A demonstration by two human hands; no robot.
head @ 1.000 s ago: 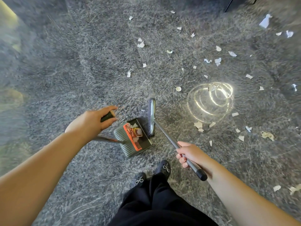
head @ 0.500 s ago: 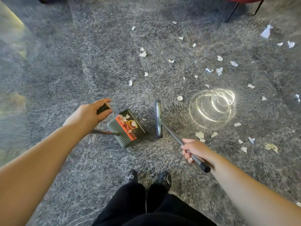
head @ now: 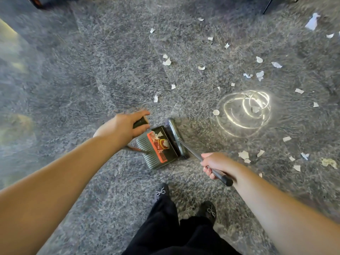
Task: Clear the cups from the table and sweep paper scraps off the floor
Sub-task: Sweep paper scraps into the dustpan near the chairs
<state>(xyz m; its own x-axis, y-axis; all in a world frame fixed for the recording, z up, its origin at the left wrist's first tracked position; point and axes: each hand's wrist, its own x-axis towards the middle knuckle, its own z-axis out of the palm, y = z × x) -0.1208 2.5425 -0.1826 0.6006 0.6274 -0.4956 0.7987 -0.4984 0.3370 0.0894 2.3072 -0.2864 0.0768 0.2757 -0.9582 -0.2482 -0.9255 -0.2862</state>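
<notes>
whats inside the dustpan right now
A few white paper scraps lie in the dustpan, beside its orange comb. The broom head covers the pan's mouth, so anything under it is hidden.

Grey carpet (head: 95, 85): scattered paper scraps (head: 167, 62), dustpan (head: 158, 151), broom head (head: 175, 137).
</notes>
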